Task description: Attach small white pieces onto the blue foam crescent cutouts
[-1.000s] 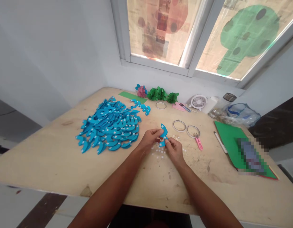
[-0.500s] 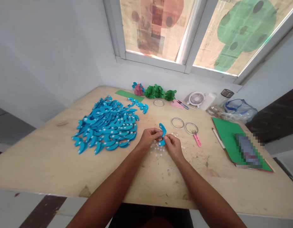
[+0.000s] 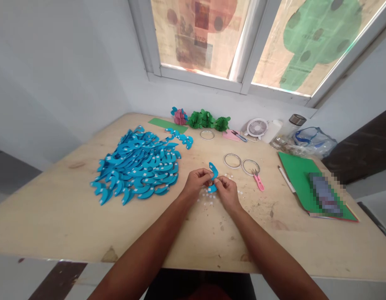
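Note:
Between my two hands is a curved blue paper piece (image 3: 214,170) with small white squares on it. My left hand (image 3: 197,182) grips it from the left, fingers curled and thumb pressed in. Thumb and fingertips of my right hand (image 3: 226,191) pinch its right side near the middle. The fingers cover part of the paper. Under and around the hands, small white squares (image 3: 207,203) lie scattered on the wooden table (image 3: 193,246). To the left spreads a big heap of similar blue paper pieces (image 3: 143,162), many bearing white squares.
Two tape rolls (image 3: 232,154) and pink-handled snips (image 3: 258,182) lie right of my hands. Green paper puffs (image 3: 207,119), a small fan (image 3: 257,127) and a glass bottle (image 3: 296,121) stand along the wall. A green folder (image 3: 297,179) and a white pen (image 3: 286,179) are at the right.
The view has shifted slightly. My right fingertips have moved a little on the blue paper piece; both hands still hold it in nearly the same place.

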`<state>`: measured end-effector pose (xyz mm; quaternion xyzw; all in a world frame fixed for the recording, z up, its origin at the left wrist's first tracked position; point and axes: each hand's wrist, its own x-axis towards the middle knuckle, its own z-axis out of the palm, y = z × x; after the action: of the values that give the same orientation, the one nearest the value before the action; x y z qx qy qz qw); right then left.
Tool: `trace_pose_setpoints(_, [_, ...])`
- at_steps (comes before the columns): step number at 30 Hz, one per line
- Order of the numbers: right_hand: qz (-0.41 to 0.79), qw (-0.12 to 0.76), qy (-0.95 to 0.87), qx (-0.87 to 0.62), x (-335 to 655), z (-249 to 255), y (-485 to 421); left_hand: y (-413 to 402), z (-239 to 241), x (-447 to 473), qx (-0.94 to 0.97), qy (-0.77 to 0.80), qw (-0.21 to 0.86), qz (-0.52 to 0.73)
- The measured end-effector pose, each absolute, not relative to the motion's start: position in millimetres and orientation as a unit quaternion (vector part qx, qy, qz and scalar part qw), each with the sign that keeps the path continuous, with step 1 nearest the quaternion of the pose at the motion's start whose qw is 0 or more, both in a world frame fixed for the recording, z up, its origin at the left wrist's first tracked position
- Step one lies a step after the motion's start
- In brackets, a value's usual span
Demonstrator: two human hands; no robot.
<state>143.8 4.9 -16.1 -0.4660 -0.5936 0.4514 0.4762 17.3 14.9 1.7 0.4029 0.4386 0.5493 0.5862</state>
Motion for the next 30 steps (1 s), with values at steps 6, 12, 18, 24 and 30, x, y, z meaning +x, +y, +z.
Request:
trace_pose_setpoints(6, [0.432, 0.494, -0.600, -0.457, 145.4, -11.5, 1.7, 13.6, 8.0, 15.6, 0.418, 0.444, 0.573, 0.548])
trace_pose_setpoints(12, [0.420, 0.525, -0.565, -0.479, 148.7, -14.3, 5.7, 9.3, 10.1, 16.7, 0.486, 0.445, 0.575, 0.484])
trace_pose_setpoints(18, [0.433, 0.529, -0.538, -0.494, 149.7, -19.6, 8.6, 8.7, 9.5, 18.6, 0.479, 0.457, 0.572, 0.484])
trace_pose_setpoints(24, [0.447, 0.504, -0.558, -0.484, 149.0, -16.4, 7.7, 11.5, 8.4, 17.8, 0.449, 0.476, 0.562, 0.507])
trace_pose_setpoints(30, [0.460, 0.496, -0.561, -0.477, 148.4, -14.8, 6.6, 11.6, 6.3, 17.2, 0.430, 0.472, 0.570, 0.517])
